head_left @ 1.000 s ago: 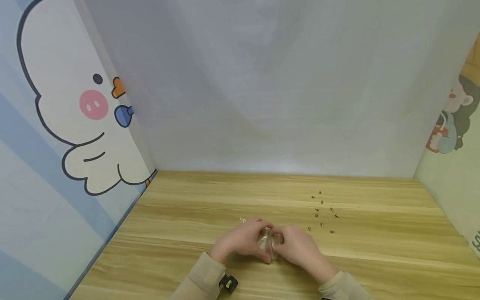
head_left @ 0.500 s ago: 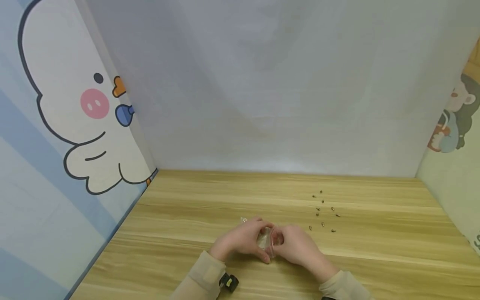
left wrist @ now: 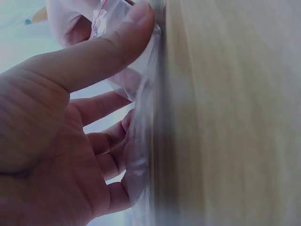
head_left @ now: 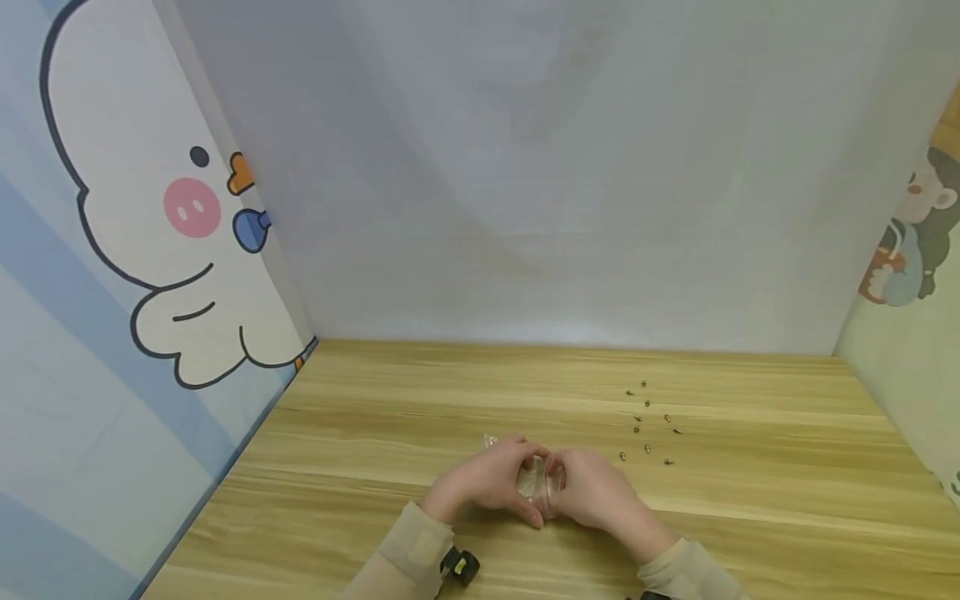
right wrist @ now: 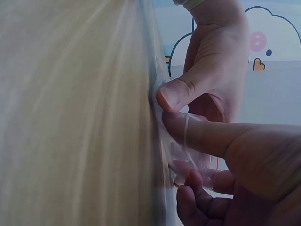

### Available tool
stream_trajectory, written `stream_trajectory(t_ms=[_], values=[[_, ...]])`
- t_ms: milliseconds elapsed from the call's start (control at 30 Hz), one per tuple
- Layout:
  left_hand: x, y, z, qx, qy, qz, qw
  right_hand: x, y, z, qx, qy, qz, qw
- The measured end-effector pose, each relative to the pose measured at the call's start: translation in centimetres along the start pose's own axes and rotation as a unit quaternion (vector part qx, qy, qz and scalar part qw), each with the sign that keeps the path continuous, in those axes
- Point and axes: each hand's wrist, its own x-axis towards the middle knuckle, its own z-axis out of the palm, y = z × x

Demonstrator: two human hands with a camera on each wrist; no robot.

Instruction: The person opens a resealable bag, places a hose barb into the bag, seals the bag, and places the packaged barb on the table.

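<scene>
A clear plastic zip bag with a thin red line lies low against the wooden table, between both hands. My left hand holds it from the left, thumb on the near side and fingers curved along the far side. Past that hand's knuckles a corner of the bag pokes out. At the bag's right end my right hand grips the plastic with thumb and fingers. In the right wrist view a pale edge of the bag crosses over the right thumb. Whether anything lies inside the bag is unclear.
Several small metal pieces, like tiny screws, lie scattered on the table beyond the right hand. A black wrist device sits by the left sleeve. A grey wall closes the back, with cartoon-printed panels at both sides.
Both hands stay in nearly the same place around the bag. The right fingers shift slightly at its end, and the plastic between the hands changes shape a little. The head view drifts slightly.
</scene>
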Motion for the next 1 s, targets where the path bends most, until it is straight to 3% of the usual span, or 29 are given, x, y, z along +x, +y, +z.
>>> stream_trajectory(t_ms=[267, 667, 1000], values=[[-0.12, -0.14, -0.12, -0.017, 0.002, 0.003, 0.9998, 0.0, -0.11, 0.07, -0.001, 0.011, 0.006, 1.0], [-0.1, 0.12, -0.21, 0.016, 0.016, 0.003, 0.9997, 0.04, -0.18, 0.06, -0.032, 0.026, 0.011, 0.999], [-0.09, 0.04, -0.29, 0.0, 0.009, 0.008, 0.9999, -0.01, -0.43, 0.07, -0.045, 0.043, 0.015, 0.998]])
